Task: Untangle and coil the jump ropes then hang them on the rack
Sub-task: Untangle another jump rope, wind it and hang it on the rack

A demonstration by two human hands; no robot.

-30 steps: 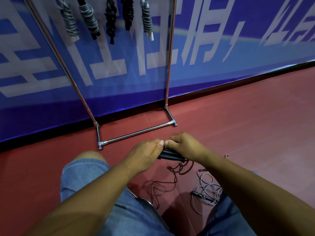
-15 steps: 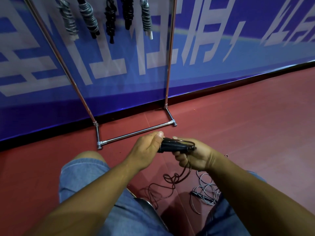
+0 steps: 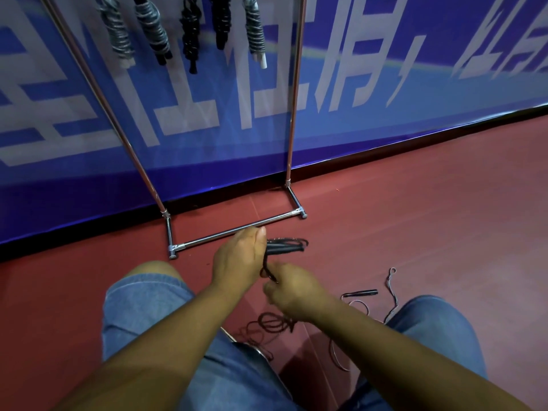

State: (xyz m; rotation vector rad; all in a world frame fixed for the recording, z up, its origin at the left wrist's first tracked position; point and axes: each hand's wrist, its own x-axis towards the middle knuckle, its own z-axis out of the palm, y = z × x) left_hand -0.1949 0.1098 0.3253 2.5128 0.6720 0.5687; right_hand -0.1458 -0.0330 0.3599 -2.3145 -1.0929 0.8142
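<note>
Head: left hand grips rope; right hand seemingly pinches it.

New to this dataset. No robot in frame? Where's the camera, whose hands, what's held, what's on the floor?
There is no robot here. A person works with two bare hands, filmed by one wide-angle camera worn on the head, looking forward and down. The left hand grips the handles of a black jump rope. The right hand, blurred, pinches its cord just below. The rest of that cord lies loose on the red floor. A second rope, with a black handle and pale cord, lies to the right. Ahead, a metal rack stands against a blue banner, with five coiled ropes hanging from it.
</note>
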